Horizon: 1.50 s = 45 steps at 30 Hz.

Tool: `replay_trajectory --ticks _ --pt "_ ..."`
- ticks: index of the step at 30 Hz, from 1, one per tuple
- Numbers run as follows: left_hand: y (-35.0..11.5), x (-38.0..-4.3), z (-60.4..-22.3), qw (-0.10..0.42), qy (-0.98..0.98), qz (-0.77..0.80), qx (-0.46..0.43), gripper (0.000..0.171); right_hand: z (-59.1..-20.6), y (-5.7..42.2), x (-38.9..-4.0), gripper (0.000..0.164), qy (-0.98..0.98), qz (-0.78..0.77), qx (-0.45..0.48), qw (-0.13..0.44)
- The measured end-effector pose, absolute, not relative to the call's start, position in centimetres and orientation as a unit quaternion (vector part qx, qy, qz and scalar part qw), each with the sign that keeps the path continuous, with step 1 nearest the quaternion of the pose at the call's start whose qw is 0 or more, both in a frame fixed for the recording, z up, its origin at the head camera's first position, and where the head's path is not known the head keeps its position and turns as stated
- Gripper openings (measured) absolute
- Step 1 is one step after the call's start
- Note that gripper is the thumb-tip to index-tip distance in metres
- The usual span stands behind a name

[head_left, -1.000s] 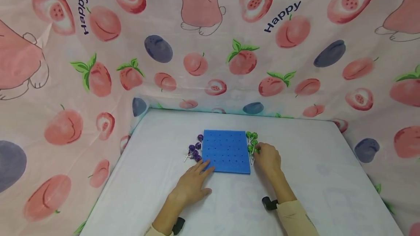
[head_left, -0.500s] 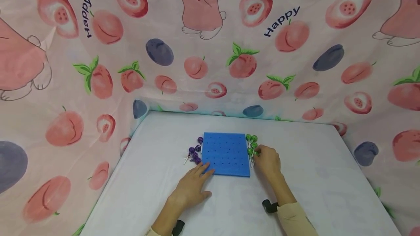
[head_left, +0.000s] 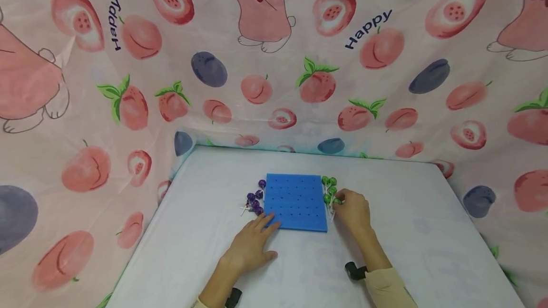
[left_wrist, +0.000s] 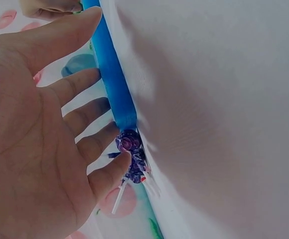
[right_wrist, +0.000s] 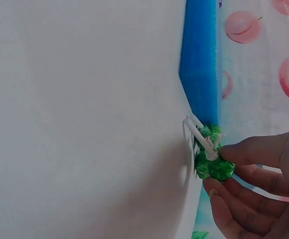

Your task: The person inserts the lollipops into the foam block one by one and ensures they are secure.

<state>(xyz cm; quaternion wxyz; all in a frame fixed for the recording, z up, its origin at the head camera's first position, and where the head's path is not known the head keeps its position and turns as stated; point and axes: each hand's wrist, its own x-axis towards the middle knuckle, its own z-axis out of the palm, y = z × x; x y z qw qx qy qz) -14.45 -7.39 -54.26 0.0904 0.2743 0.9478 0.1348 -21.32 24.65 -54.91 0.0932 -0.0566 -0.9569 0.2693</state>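
Note:
A blue foam board dotted with small holes lies flat on the white table. The left hand rests its spread, nearly straight fingers on the board's front left corner. In the left wrist view, a wrapped purple lollipop shows by the little finger. At the board's right edge, the right hand pinches a green lollipop by its wrapped head between thumb and fingers. Its white stick points toward the wearer. Several more green lollipops lie just beyond, along the same edge.
Several purple lollipops lie clustered along the board's left edge, some with white sticks poking out. Behind the table and at its sides hangs a pink fruit-print cloth.
The right hand has shifted slightly to the right, and the green lollipop in its fingers has come a little away from the others. The left hand stays on the board's corner.

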Motion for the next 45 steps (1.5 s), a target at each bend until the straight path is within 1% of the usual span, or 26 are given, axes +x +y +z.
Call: replay_trajectory --ticks 4,18,24,31,39,45 --pt "-7.4 -14.4 -54.3 0.092 0.948 0.133 0.273 0.078 -54.4 24.8 -21.1 0.021 -0.957 0.269 -0.057 0.094" --pt "-7.5 -14.8 -54.5 0.089 0.948 0.136 0.273 0.078 -52.1 23.9 -20.5 0.023 -0.947 0.293 -0.034 0.128" --pt "-7.6 -14.8 -54.7 0.084 0.948 0.135 0.277 0.078 -51.3 23.2 -20.4 0.022 -0.942 0.298 -0.017 0.154" --pt "-7.8 -14.8 -54.9 0.067 0.943 0.15 0.288 0.077 -51.1 22.5 -20.5 0.02 -0.934 0.299 0.0 0.198" --pt "-7.8 -14.7 -55.6 0.057 0.946 0.139 0.288 0.079 -51.4 21.6 -20.6 0.021 -0.92 0.317 0.023 0.228" --pt "-7.8 -14.5 -55.0 0.066 0.944 0.15 0.288 0.079 -51.7 21.1 -20.5 0.026 -0.911 0.325 0.052 0.247"
